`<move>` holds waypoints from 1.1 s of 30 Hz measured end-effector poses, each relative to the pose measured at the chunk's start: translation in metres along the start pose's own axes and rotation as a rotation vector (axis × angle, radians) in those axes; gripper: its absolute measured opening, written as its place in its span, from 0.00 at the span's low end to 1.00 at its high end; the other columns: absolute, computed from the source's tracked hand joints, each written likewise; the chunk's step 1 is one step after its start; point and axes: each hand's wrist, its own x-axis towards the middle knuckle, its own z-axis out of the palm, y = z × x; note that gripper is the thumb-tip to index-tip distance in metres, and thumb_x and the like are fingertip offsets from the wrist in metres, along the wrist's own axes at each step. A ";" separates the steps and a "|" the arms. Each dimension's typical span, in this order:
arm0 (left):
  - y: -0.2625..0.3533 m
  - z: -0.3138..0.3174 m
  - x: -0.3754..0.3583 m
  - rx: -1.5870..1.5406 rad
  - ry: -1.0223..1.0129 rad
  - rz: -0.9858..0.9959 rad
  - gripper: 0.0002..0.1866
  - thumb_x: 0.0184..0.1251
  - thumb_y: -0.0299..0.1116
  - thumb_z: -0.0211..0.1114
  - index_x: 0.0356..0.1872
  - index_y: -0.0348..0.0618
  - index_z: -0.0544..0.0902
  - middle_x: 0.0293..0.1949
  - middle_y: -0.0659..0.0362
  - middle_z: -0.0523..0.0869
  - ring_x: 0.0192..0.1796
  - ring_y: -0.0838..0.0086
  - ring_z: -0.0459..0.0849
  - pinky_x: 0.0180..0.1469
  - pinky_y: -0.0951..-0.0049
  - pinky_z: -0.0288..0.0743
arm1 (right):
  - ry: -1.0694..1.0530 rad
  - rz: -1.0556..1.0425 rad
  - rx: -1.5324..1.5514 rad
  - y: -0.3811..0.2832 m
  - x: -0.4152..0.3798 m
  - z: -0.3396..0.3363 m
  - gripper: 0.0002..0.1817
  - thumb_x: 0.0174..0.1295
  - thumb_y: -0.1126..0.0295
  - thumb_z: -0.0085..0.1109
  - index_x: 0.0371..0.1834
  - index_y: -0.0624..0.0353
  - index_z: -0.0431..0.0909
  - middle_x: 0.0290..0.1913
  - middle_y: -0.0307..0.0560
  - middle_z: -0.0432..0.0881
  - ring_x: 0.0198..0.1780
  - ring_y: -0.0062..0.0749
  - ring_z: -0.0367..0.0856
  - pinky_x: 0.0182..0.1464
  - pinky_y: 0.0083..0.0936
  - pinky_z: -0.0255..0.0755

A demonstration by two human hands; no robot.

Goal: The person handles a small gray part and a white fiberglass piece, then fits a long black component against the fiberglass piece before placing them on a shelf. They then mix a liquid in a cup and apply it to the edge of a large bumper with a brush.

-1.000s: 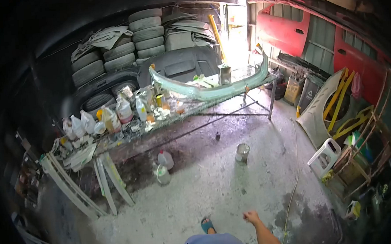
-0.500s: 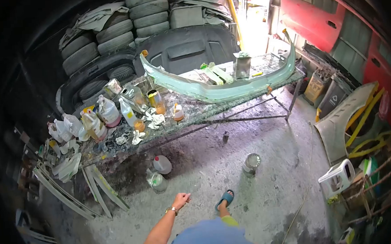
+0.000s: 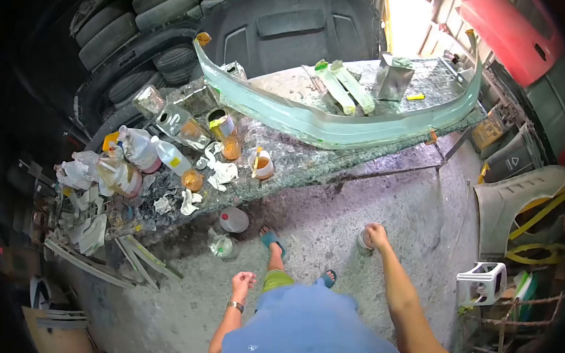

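My left hand [image 3: 242, 284], with a watch on the wrist, hangs over the concrete floor with its fingers curled, and whatever it may hold is too small to make out. My right hand [image 3: 375, 235] is held forward with curled fingers, in front of a metal can [image 3: 365, 240] on the floor and partly covering it. Whether the hand touches the can is unclear. Ahead, a long pale green curved panel [image 3: 318, 130] lies on the workbench [image 3: 282, 171]. A cup with an orange-brown substance [image 3: 264, 167] stands near the bench's front edge, beside crumpled white rags [image 3: 223, 173].
Bottles [image 3: 140, 149] and open cans [image 3: 220, 123] crowd the bench's left side. Under its front edge, a jug [image 3: 234, 219] and a tub [image 3: 221, 246] stand on the floor. Strips [image 3: 146, 259] lean at left. A white stool [image 3: 482, 283] and a fender [image 3: 517, 207] are at right.
The view has moved closer to the bench. My right arm has come into view, its hand over the can. My left hand has shifted slightly left, and both feet now show.
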 end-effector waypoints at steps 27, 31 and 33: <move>0.256 0.072 0.258 -0.029 -0.199 0.177 0.08 0.66 0.33 0.65 0.38 0.40 0.78 0.30 0.65 0.81 0.31 0.84 0.77 0.31 0.82 0.71 | -0.572 0.354 0.802 -0.372 0.070 0.229 0.12 0.72 0.60 0.46 0.42 0.57 0.73 0.39 0.44 0.83 0.33 0.23 0.80 0.33 0.21 0.74; 0.261 0.088 0.254 -0.054 -0.151 0.168 0.15 0.65 0.36 0.67 0.44 0.38 0.74 0.29 0.64 0.79 0.30 0.82 0.77 0.31 0.80 0.72 | -0.434 0.191 0.552 -0.357 0.068 0.178 0.14 0.69 0.62 0.52 0.41 0.63 0.79 0.35 0.44 0.84 0.33 0.22 0.82 0.32 0.19 0.74; 0.263 0.093 0.251 -0.032 -0.121 0.151 0.23 0.63 0.38 0.68 0.51 0.37 0.70 0.30 0.62 0.80 0.31 0.81 0.78 0.32 0.80 0.73 | -0.322 0.077 0.406 -0.348 0.069 0.154 0.14 0.67 0.64 0.54 0.40 0.66 0.81 0.32 0.42 0.84 0.33 0.21 0.82 0.32 0.19 0.75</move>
